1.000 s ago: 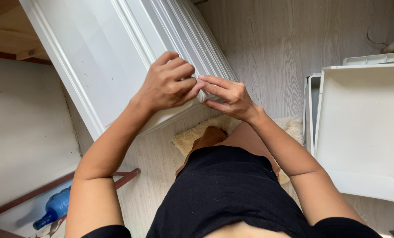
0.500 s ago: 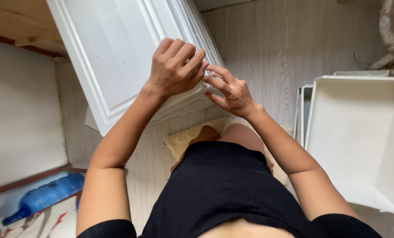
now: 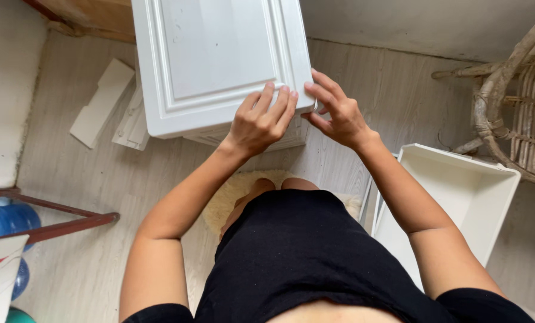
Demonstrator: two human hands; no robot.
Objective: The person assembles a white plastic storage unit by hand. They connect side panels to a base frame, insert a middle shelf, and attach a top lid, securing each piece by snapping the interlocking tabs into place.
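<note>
- Head view: a person in a black top stands over a white moulded-panel cabinet (image 3: 219,66) resting on the pale wood-look floor (image 3: 70,179), directly ahead of the knees.
- The left hand (image 3: 260,122) lies curled over the cabinet's near corner edge, fingers bent on the panel face. The right hand (image 3: 333,110) is open, fingers spread, fingertips touching the same corner from the side; neither hand is closed round anything.
- The cabinet looks rigid, smooth-painted and bulky, probably awkward rather than light. Its raised frame edges and corners appear the surest places to take hold, since the flat panel offers little grip.
- A white open drawer box (image 3: 459,197) leans on the floor at the right and shows nothing inside.
- White flat foam pieces (image 3: 103,101) lie left of the cabinet, a woven rattan chair (image 3: 518,113) far right, and a blue water bottle (image 3: 4,221) at the left edge.
</note>
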